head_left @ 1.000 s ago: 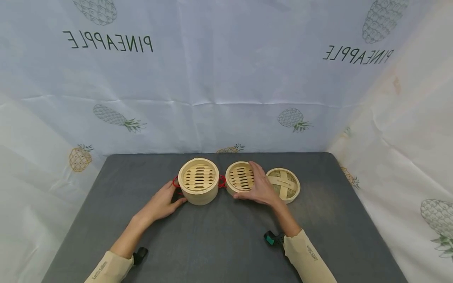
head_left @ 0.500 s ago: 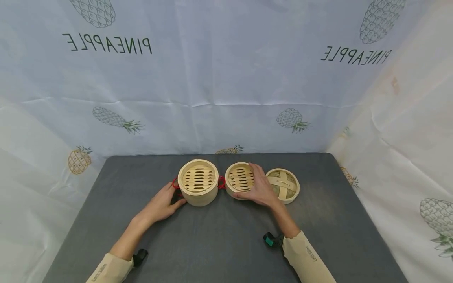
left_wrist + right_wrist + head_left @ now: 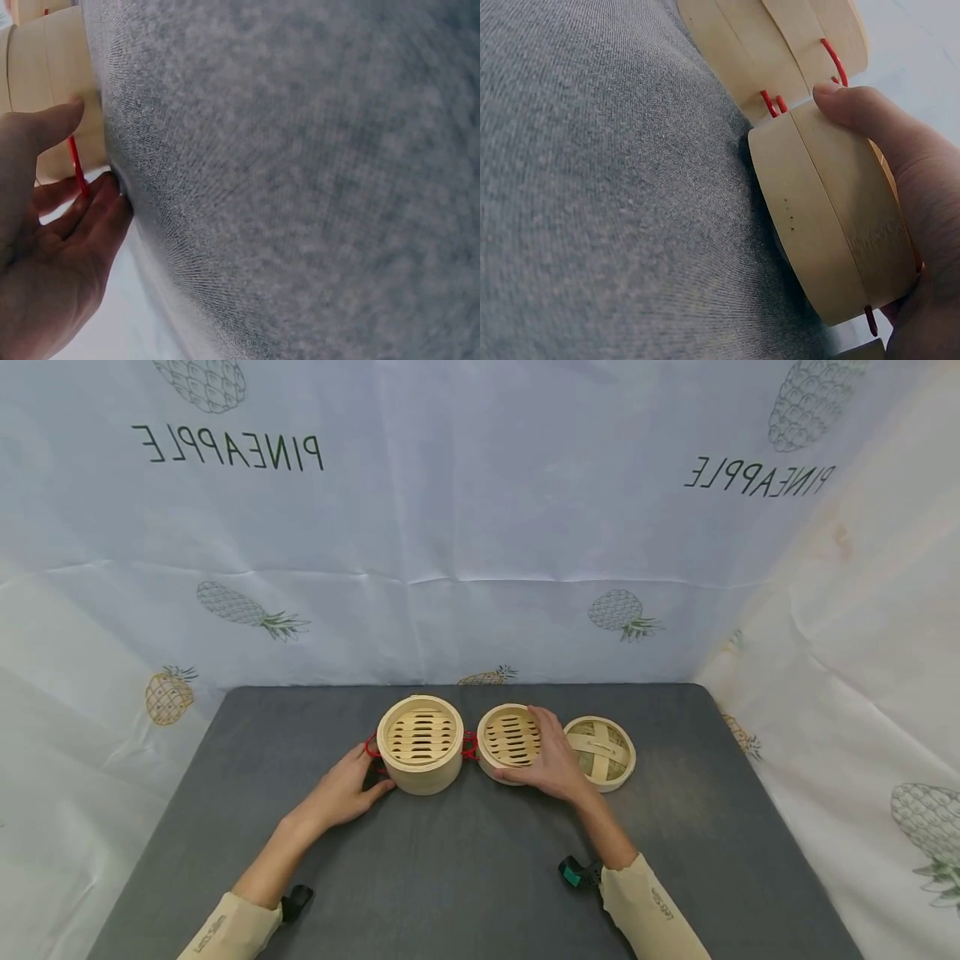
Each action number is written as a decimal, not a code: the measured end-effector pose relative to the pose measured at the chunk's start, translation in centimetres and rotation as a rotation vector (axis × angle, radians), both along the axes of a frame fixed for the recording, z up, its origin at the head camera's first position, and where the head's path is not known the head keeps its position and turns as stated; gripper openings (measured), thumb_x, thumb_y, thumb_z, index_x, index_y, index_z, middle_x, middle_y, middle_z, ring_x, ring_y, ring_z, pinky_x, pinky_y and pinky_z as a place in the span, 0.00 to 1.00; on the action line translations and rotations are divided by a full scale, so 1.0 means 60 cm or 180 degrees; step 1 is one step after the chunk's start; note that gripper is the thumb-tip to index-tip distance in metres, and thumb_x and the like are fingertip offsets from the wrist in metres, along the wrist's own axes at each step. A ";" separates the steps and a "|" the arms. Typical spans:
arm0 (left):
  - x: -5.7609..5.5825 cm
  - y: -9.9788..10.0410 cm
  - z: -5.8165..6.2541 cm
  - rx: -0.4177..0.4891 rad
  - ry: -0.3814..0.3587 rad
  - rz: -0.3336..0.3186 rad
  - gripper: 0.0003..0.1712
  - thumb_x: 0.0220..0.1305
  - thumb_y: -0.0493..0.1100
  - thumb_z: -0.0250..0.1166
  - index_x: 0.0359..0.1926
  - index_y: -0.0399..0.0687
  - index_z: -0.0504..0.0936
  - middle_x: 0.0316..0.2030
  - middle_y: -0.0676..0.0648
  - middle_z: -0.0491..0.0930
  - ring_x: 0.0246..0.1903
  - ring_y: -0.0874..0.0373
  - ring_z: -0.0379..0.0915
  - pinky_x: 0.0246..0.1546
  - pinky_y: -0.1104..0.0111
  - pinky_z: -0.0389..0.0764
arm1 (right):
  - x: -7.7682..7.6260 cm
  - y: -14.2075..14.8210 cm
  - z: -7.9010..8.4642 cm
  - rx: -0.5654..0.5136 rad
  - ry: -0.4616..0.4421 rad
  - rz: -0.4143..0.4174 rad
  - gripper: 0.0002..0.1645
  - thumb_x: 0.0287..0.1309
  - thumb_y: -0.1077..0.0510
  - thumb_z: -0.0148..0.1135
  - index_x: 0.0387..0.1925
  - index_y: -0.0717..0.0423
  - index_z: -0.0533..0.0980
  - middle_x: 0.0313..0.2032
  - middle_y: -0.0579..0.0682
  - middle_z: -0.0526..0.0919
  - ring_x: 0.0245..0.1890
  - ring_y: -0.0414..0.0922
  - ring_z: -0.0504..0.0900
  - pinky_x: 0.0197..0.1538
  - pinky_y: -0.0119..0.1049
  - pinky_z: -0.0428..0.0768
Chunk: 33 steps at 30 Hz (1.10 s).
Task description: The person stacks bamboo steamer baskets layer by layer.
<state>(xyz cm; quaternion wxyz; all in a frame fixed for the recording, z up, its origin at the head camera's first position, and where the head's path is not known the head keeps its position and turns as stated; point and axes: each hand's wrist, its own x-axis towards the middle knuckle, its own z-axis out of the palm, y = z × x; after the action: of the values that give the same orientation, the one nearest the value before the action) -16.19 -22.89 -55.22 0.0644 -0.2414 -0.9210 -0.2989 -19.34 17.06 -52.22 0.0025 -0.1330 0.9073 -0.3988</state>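
Two bamboo steamer baskets stacked in a taller bamboo steamer stand at the back of the dark table, with red cord handles. My left hand holds its left side; in the left wrist view the thumb presses the wall and the fingers bend around by a red handle. Right beside it sits a single, lower bamboo steamer basket with a slatted bottom. My right hand grips this basket across its right side, thumb in front, other fingers at the far rim. The right wrist view hides those fingers.
A round woven bamboo lid with crossed strips lies right of the single basket, partly behind my right hand. The grey table has its far edge close behind the steamers. A pineapple-print cloth hangs behind and at the sides.
The single basket and my right hand have shifted only very slightly. My left hand and the stacked steamer keep their places; the head view sways a little.
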 end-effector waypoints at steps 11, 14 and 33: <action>-0.011 -0.010 -0.023 -0.0081 0.0009 0.0060 0.43 0.71 0.57 0.75 0.76 0.42 0.72 0.59 0.34 0.81 0.56 0.37 0.82 0.52 0.42 0.85 | 0.010 -0.004 0.001 -0.0056 -0.0039 -0.0032 0.77 0.43 0.35 0.88 0.86 0.54 0.55 0.83 0.62 0.57 0.83 0.67 0.61 0.78 0.73 0.65; -0.012 -0.010 -0.026 -0.0088 0.0004 0.0076 0.43 0.70 0.57 0.75 0.76 0.42 0.72 0.59 0.35 0.82 0.56 0.38 0.83 0.52 0.42 0.85 | 0.012 -0.004 0.001 -0.0044 -0.0015 -0.0043 0.77 0.42 0.35 0.88 0.86 0.55 0.55 0.83 0.62 0.57 0.82 0.66 0.62 0.77 0.73 0.66; -0.019 -0.014 -0.037 -0.0161 -0.0150 0.0113 0.43 0.69 0.54 0.76 0.77 0.41 0.71 0.61 0.36 0.81 0.59 0.40 0.83 0.57 0.42 0.85 | 0.024 -0.004 0.001 -0.0079 0.0096 -0.0055 0.77 0.41 0.34 0.88 0.85 0.56 0.57 0.82 0.61 0.61 0.81 0.64 0.64 0.77 0.71 0.68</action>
<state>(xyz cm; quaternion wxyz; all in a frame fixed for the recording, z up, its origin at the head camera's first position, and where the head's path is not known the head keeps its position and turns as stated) -17.31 -23.72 -57.42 0.0419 -0.2194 -0.9336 -0.2800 -17.90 16.83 -52.17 -0.0162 -0.1312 0.9034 -0.4080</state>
